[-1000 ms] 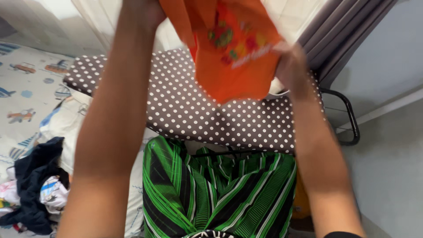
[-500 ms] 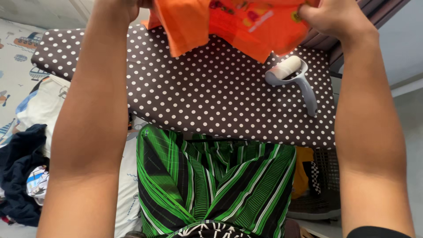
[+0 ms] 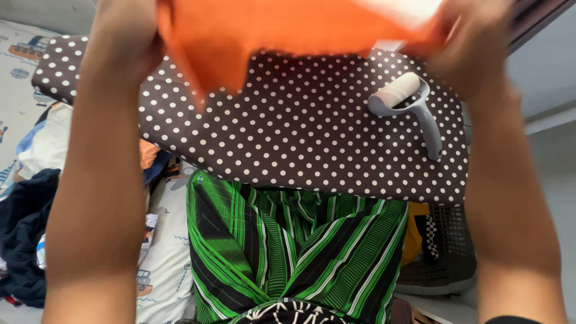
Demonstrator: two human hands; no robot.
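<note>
An orange garment [image 3: 282, 33] is stretched out above the far side of a brown ironing board with white polka dots [image 3: 300, 144]. My left hand [image 3: 123, 42] grips the garment's left edge and my right hand [image 3: 474, 51] grips its right edge, both raised and blurred. The garment's lower corner hangs down over the board near the left. A grey lint roller with a white roll [image 3: 408, 105] lies on the board's right part, just below my right hand.
A green and black striped cloth [image 3: 288, 252] covers my lap below the board. A dark pile of clothes [image 3: 24, 240] lies on the patterned bedding [image 3: 162, 258] at left. A dark laundry basket [image 3: 444, 258] stands at lower right.
The garment has been spread wider and now shows a plain orange side instead of its print. The view has tipped down, so the board and lint roller sit lower.
</note>
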